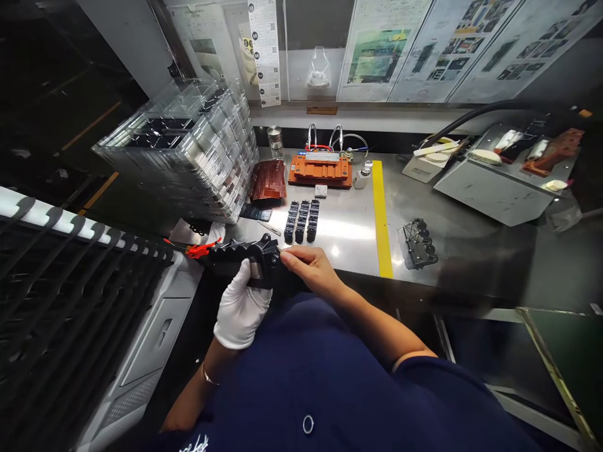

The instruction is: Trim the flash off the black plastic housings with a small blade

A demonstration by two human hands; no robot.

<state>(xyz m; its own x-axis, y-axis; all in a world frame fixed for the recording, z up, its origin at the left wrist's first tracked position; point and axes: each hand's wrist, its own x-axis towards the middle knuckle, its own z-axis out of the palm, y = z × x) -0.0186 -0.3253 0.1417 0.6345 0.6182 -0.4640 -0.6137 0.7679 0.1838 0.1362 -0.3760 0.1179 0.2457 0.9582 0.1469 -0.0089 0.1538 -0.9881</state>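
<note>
Left hand [241,309] is wearing plain white; housing [269,265] is showing black. Shirt [330,370] is showing navy with white lettering [194,444]. Fixture [320,169] is reading orange, stripe [382,220] solid yellow, bench [353,213] silver-grey, film sheets [267,181] reddish-brown, three small parts [302,221] black.

On the far left, a tall pile of clear plastic trays [221,147] is standing on the counter [348,254]. A small jar [274,138] is sitting just right of it. A yellow stripe [382,220] is running from far to near. Paper sheets [377,59] are hanging on the far wall [298,75].
</note>
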